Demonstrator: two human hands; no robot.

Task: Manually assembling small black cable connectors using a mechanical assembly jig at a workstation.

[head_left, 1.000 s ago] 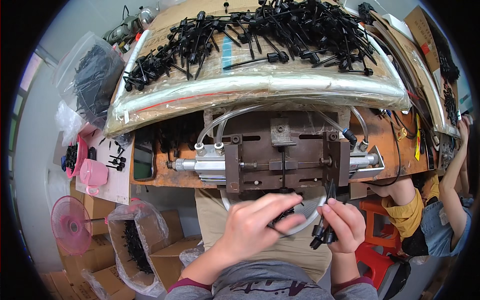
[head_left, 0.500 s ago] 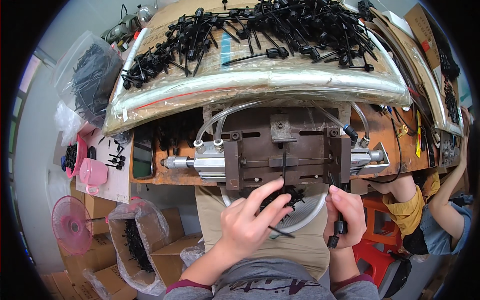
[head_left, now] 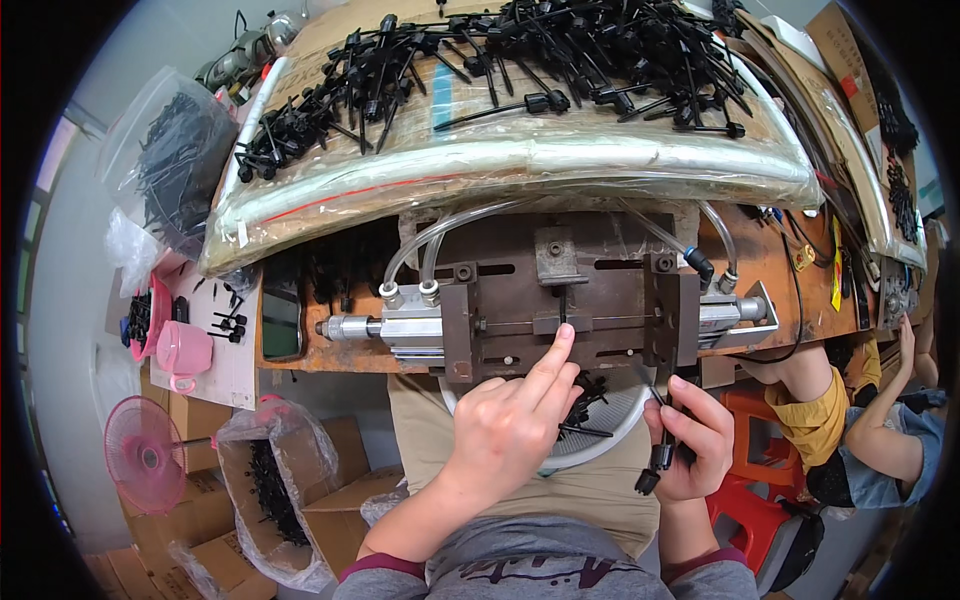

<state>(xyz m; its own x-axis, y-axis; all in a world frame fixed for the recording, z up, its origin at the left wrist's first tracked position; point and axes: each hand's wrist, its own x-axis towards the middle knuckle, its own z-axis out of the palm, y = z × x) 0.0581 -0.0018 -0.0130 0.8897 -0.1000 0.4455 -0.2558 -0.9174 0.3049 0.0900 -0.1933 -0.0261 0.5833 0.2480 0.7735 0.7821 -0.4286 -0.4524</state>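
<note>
My left hand [head_left: 508, 432] stretches its index finger onto the near end of a thin black rod [head_left: 562, 300], which lies in the slot of a small metal block [head_left: 545, 325] at the middle of a brown clamping fixture [head_left: 515, 265]. Its other fingers are partly bent, and nothing visible is gripped in them. To the right, my right hand [head_left: 697, 440] is closed around black plastic stems with ribbed knobs [head_left: 655, 468]; the knobs hang below the fingers. How many stems it holds is partly hidden. Under the fixture, a white basket [head_left: 632, 430] of black parts rests on my lap.
Silver air cylinders [head_left: 412, 332] with clear hoses flank the fixture. Behind it, a plastic-wrapped cardboard tray [head_left: 480, 165] carries a heap of black knobbed stems [head_left: 620, 55]. A pink mug [head_left: 186, 347] and a pink fan [head_left: 145, 452] are at left. A co-worker's arm [head_left: 880, 400] shows at right.
My left hand has moved slightly forward, its index finger now on the rod in the block. My right hand's fingers have shifted around the knobbed stems. The co-worker's hand has moved nearer.
</note>
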